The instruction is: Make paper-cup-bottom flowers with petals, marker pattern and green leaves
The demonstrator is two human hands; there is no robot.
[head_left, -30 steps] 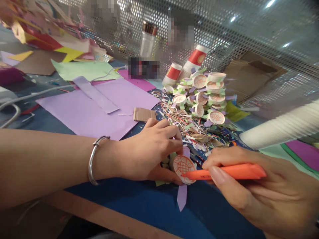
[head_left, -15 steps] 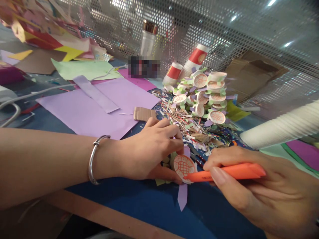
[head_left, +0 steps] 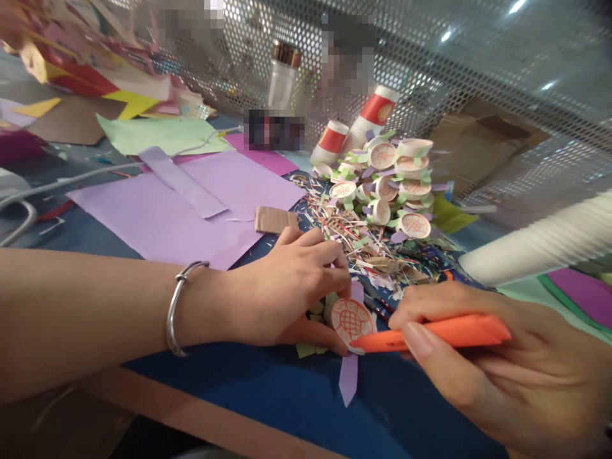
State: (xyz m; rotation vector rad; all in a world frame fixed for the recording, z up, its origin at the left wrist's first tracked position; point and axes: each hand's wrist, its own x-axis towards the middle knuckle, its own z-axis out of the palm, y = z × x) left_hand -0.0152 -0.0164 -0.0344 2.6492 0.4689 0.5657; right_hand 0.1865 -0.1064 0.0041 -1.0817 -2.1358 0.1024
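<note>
Between left hand (head_left: 301,284) and right hand (head_left: 511,366): paper disc (head_left: 350,319), grid drawn, remainder unclear.
Left: half-curled, gripping paper disc.
Right: pinching orange marker (head_left: 444,331).
Beyond both: similar drawn discs (head_left: 386,188), piled.

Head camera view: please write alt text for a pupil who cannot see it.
The left hand holds a small paper cup base with a shell-like orange pattern, while the right hand holds an orange marker, its tip at the pattern's lower edge. Beyond lie paper scraps and a pile of similar cup bases; lilac paper lies to the left.
</note>
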